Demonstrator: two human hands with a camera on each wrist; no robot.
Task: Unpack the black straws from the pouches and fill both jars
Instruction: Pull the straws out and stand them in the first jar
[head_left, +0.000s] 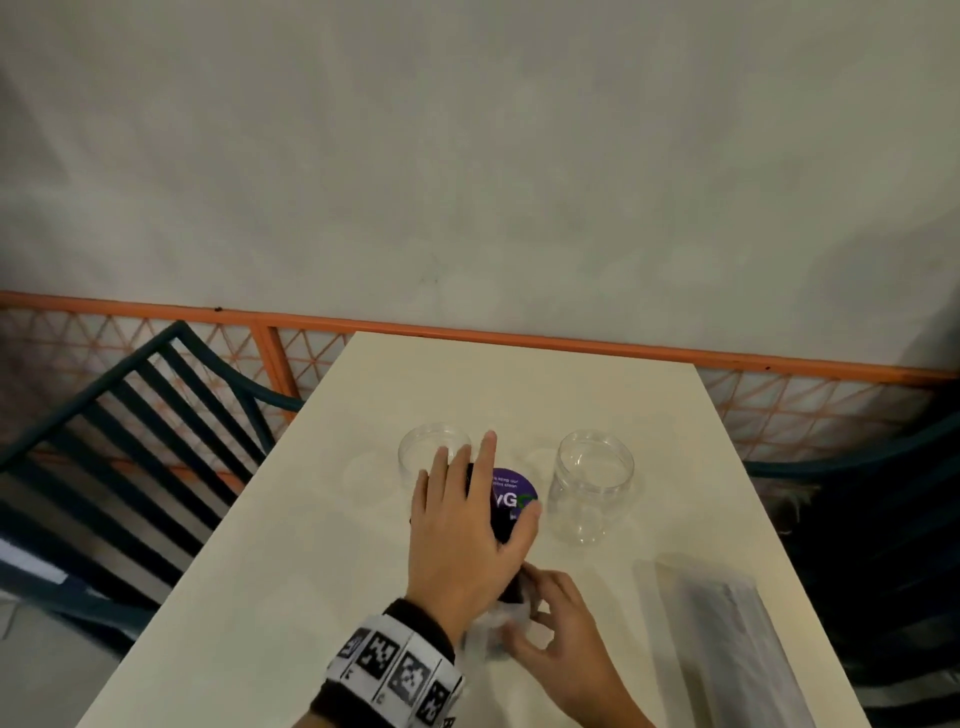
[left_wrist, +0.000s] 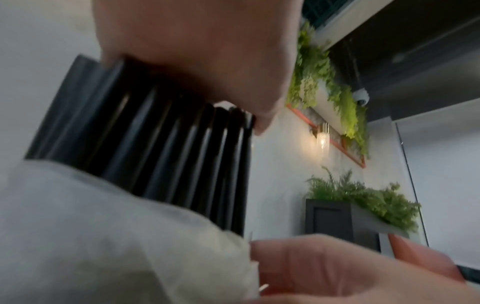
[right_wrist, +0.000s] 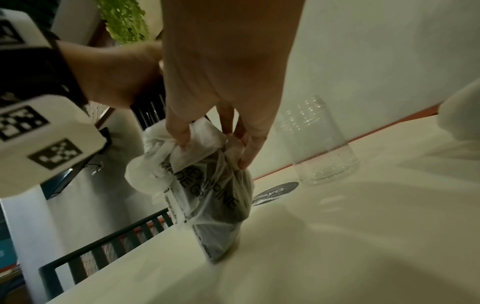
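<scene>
Left hand (head_left: 462, 525) is wrapped round the upper part of a bundle of black straws (left_wrist: 161, 148), fingers curled over the far side and thumb on the near side. Below it the right hand (head_left: 558, 629) pinches the crumpled white pouch (right_wrist: 197, 185) that sheathes the lower part of the bundle, its bottom resting on the worktop (head_left: 291, 561). Two clear jars stand beyond the hands, one on the left (head_left: 434, 452) partly hidden behind the left hand's fingers, one on the right (head_left: 592, 486) well clear; neither holds any straws. Between them lies a round purple sticker (head_left: 514, 493), half covered by the left hand. Another pouch (head_left: 727, 644) lies flat at the right. Dark slatted chairs (head_left: 130, 441) flank the pale worktop, with an orange lattice rail (head_left: 519, 340) and a grey wall behind.
</scene>
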